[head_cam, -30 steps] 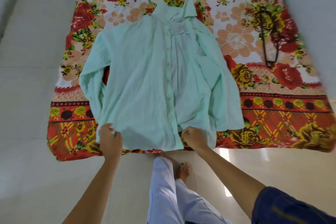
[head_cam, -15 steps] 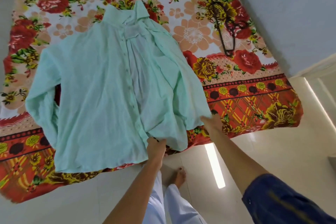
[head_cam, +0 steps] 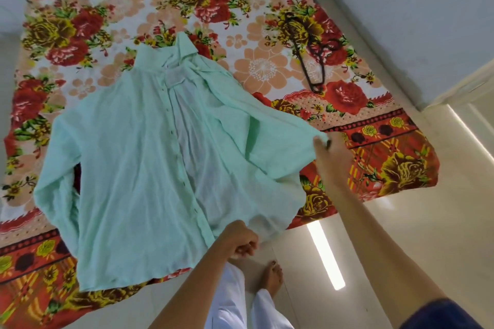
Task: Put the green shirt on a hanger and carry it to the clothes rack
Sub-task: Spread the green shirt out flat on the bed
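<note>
— Lying where, the green shirt point(head_cam: 128, 168)?

— Spreading face up over the flowered bedsheet point(head_cam: 80, 35), collar pointing toward the far edge, hem hanging past the near edge. Front placket standing open, paler inside cloth showing down the middle. One sleeve running down along the sheet's left side.

— And the left hand point(head_cam: 238, 242)?

— Gripping the hem near the middle of the near edge, fingers curling tight into the cloth, knuckles facing up.

— The right hand point(head_cam: 330, 153)?

— Pinching the shirt's right corner and lifting it clear of the sheet, out toward the near right corner. Cloth stretching taut between the two hands and sagging in the middle. Fingers looking closed around the fabric edge, though blurring badly, so not telling exactly how each is lying.

— Hanger anywhere?

— Lying flat on the sheet by the far right corner, a dark hanger point(head_cam: 310, 53), well apart from the shirt and from both hands.

— Anything else showing?

— Standing on pale floor tiles point(head_cam: 427, 235) just off the near edge, a bare foot point(head_cam: 272, 278) below white trouser legs point(head_cam: 230, 307). Showing at the lower right, a dark blue sleeve point(head_cam: 443, 315). Running along the sheet's right side, a grey wall point(head_cam: 401, 8).
</note>
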